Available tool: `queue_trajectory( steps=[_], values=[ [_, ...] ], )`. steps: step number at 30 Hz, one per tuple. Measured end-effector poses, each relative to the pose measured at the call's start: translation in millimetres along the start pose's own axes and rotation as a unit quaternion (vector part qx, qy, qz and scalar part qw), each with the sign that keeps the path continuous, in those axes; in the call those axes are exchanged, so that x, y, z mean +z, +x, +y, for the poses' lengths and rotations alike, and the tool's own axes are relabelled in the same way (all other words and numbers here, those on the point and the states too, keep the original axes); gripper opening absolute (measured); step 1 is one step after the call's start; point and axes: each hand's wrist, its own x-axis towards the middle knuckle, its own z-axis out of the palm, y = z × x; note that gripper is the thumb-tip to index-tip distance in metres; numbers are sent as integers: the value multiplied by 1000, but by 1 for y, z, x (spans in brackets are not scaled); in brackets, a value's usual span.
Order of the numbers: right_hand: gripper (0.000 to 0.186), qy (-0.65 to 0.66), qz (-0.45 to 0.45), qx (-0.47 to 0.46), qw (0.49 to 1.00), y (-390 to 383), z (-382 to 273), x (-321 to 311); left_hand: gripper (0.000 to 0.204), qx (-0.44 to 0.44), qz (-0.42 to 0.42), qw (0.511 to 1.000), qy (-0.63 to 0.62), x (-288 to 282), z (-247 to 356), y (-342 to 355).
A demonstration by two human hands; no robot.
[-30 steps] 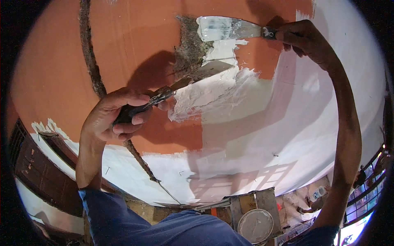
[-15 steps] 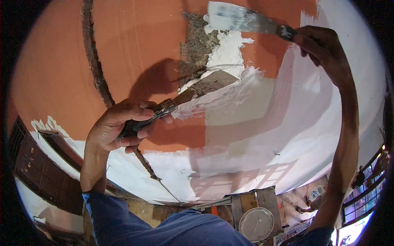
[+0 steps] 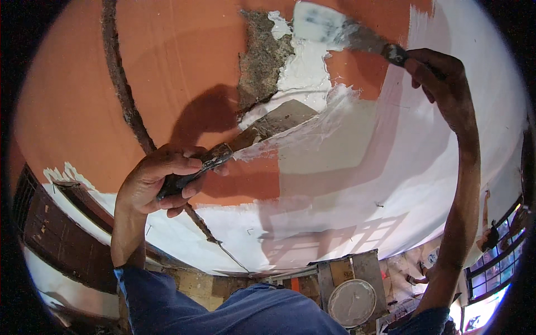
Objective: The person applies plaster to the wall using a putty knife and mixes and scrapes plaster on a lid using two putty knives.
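My left hand (image 3: 162, 178) grips the dark handle of a putty knife (image 3: 279, 121), whose grey blade lies close to the lower part of a white plaster patch (image 3: 304, 67). Raised at the upper right, my right hand (image 3: 444, 75) is closed round the handle of a second, wider putty knife (image 3: 329, 29). White filler coats that knife's blade, which is over the top of the patch. Left of the patch is a rough grey bare area (image 3: 259, 61) in the orange wall (image 3: 184, 50). Thin white smears run from the patch onto the pale lower wall.
A long dark crack (image 3: 124, 84) runs down the wall on the left. Below, a round tub of white filler (image 3: 352, 303) stands on a board. A brown door (image 3: 61, 234) is at lower left, a barred window (image 3: 494, 262) at lower right. Another person (image 3: 488, 237) is near the window.
The right putty knife has moved slightly right and its blade has tilted, leaving a fresh white dab at its left. My left hand and its knife have shifted slightly left.
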Motion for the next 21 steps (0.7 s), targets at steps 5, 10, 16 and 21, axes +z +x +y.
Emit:
queue_trajectory(
  steps=[5, 10, 16, 21],
  values=[
    [22, 24, -21, -11, 999, 3, 13, 11, 37, -8, -11, 1000, -9, 0, -5, 6],
    [22, -45, 5, 109, 993, -8, 16, -8, 38, -23, -18, 999, -23, -9, -8, 4],
    [23, 42, 3, 58, 997, -15, 15, -3, 36, -26, -23, 998, -46, -11, -14, 4],
    [20, 77, -21, 26, 996, -12, 34, 16, 34, -26, -20, 997, -63, -9, -19, 8]
  ],
)
